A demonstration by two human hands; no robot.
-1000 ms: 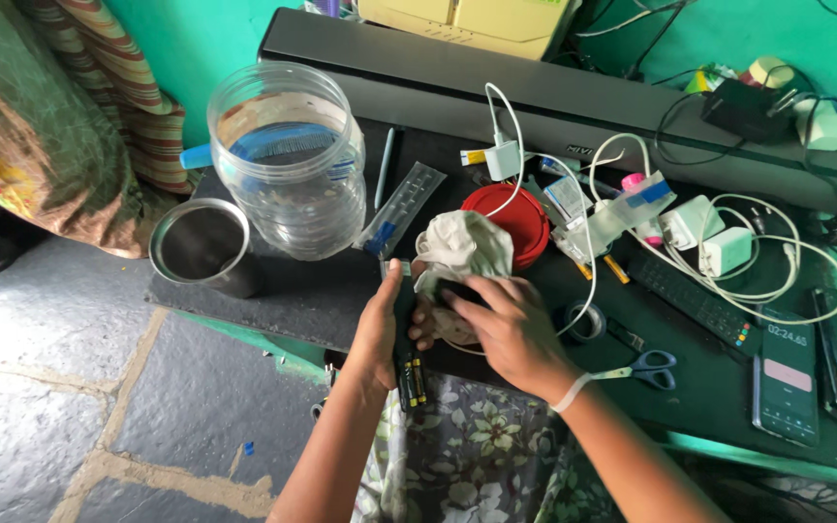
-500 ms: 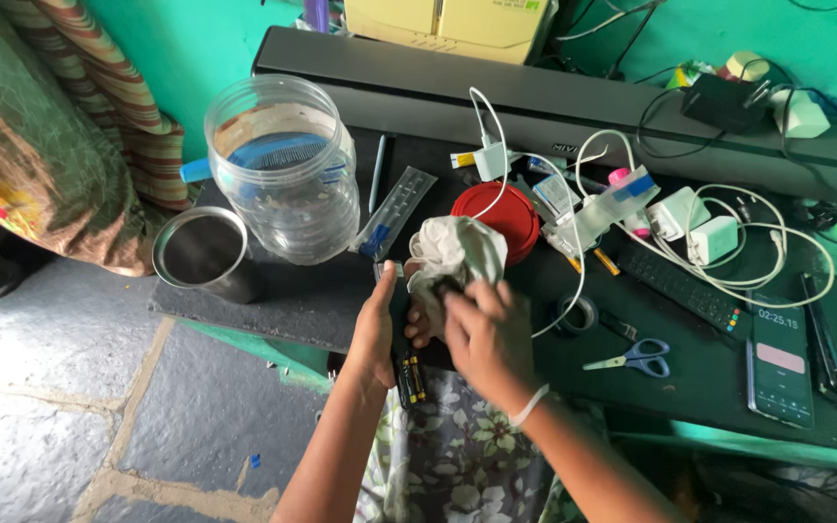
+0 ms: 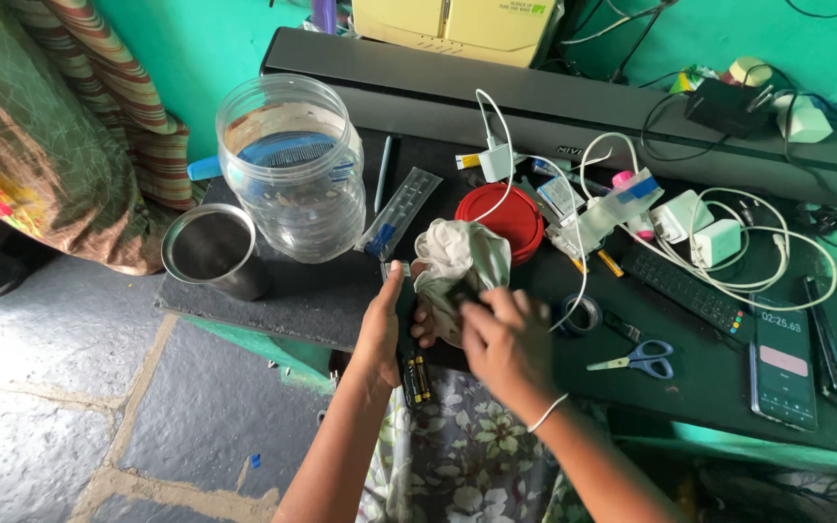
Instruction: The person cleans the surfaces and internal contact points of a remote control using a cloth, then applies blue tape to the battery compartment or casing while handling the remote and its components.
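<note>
Currently, centre frame:
Left hand (image 3: pixel 387 329): we are gripping a black remote (image 3: pixel 409 339), fingers closed.
Right hand (image 3: pixel 503 341): we are pressing a pale cloth (image 3: pixel 462 263) onto it, fingers curled.

Right hand (image 3: pixel 504 344) has drawn back toward the body and now presses the crumpled white-and-green cloth (image 3: pixel 462 261) from the near side; a second ago it lay higher, over the cloth. Left hand (image 3: pixel 387 329) has kept its grip on the black remote with exposed batteries (image 3: pixel 411 349).
</note>
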